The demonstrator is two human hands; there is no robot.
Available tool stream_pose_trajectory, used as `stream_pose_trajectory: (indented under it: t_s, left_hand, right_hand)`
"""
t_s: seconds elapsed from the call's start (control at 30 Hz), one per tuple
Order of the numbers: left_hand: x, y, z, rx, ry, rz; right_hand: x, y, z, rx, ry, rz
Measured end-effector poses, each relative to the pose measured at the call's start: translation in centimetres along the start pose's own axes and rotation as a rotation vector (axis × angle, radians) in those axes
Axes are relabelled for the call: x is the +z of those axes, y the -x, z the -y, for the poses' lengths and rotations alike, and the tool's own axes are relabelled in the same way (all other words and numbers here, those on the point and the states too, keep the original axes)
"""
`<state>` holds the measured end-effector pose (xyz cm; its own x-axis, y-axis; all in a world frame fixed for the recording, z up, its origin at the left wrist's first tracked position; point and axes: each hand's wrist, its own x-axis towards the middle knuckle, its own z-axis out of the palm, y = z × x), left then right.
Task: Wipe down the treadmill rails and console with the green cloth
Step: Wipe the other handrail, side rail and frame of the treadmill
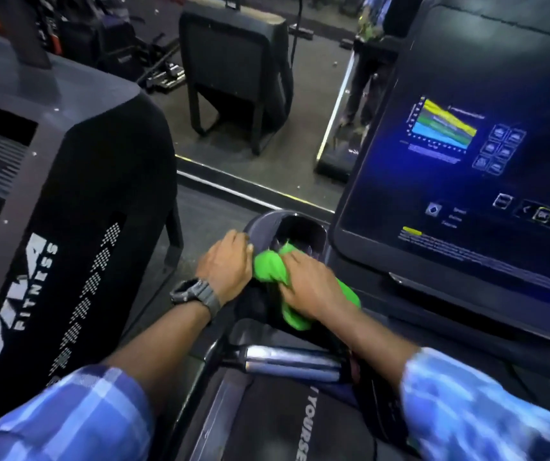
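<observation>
- The green cloth (272, 272) lies bunched at the near lip of a dark cup-holder recess (300, 232) on the treadmill console's left wing, one end trailing back under the right wrist.
- The right hand (313, 284) makes its grip on that cloth, fingers closed over the bunched fabric and pressing it down toward the recess.
- The left hand (227, 261), just left of the grip and touching the cloth's edge, rests cupped on the grey rim of the recess; whether it grasps anything cannot be told.
- A dark wristwatch (193, 292) sits on the left wrist; both forearms emerge from blue plaid sleeves (77, 417).
- Nearer the person than the grip, a chrome handlebar sensor (291, 362) crosses the console's lower edge.
- To the right of the grip and above it, the console screen (466, 168) glows with a coloured chart and rows of icons.
- Well left of the grip stands a neighbouring black machine housing (77, 207), lettered "FITNESS" in white.
- Beyond the grip, a mirror (250, 94) reflects the gym floor.
</observation>
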<state>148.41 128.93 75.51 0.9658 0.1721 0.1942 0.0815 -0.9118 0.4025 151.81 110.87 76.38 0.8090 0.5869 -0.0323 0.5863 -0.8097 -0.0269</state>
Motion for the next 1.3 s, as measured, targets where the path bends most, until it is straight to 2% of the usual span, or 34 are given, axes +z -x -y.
stream_pose_trajectory:
  t_s: [0.07,0.2,0.27,0.37,0.47,0.57,0.63,0.73,0.8,0.9,0.97,1.0,1.03,1.1,1.17,1.3]
  left_hand:
    - [0.0,0.0,0.1,0.05,-0.043,0.016]
    - [0.1,0.0,0.4,0.071,-0.11,0.09]
    - [0.0,0.1,0.6,0.071,-0.086,0.094]
    - [0.2,1.1,0.6,0.13,-0.041,0.159]
    - [0.3,1.6,0.5,-0.007,0.166,0.079]
    - [0.4,1.9,1.2,-0.179,0.288,-0.021]
    - [0.5,2.2,1.6,-0.075,0.205,-0.001]
    - [0.6,1.6,1.2,0.056,0.043,0.095]
    - [0.4,1.0,0.6,0.042,0.0,0.101]
    - [0.1,0.6,-0.2,-0.003,-0.043,0.101]
    - [0.1,0.4,-0.5,-0.023,-0.066,0.125]
    - [0.1,0.4,-0.5,-0.025,-0.078,0.125]
    - [0.2,0.4,-0.5,-0.014,-0.094,0.117]
    - [0.4,0.3,-0.4,0.029,-0.112,0.1]
    - [1.0,0.0,-0.1,0.08,-0.112,0.107]
    - [2.3,-2.3,-0.7,0.153,-0.091,0.12]
  right_hand:
    - [-0.3,1.1,-1.3,0.033,0.107,0.047]
    - [0.7,-3.8,2.0,0.124,0.014,-0.035]
    - [2.7,-3.1,2.9,0.032,0.031,-0.094]
    - [4.1,0.2,0.8,-0.097,0.067,-0.172]
    - [3.8,-2.7,1.8,-0.038,0.004,-0.208]
    - [3.8,-9.5,3.7,-0.075,-0.01,-0.224]
    - [2.4,-13.4,1.2,0.031,-0.046,-0.207]
    - [1.9,-14.2,-3.5,0.448,-0.196,-0.197]
    - [2.7,-11.5,-2.9,0.519,-0.204,-0.215]
    - [3.2,-8.2,1.4,0.206,-0.243,-0.27]
    - [3.3,-9.4,2.5,-0.012,-0.151,-0.262]
    - [3.2,-11.0,2.2,-0.041,-0.089,-0.259]
    - [2.8,-12.3,1.4,0.017,-0.053,-0.256]
    - [2.4,-14.0,-1.1,0.251,-0.069,-0.251]
    - [2.6,-12.7,-3.1,0.44,-0.112,-0.264]
    - [2.5,-7.1,-0.7,0.406,-0.053,-0.152]
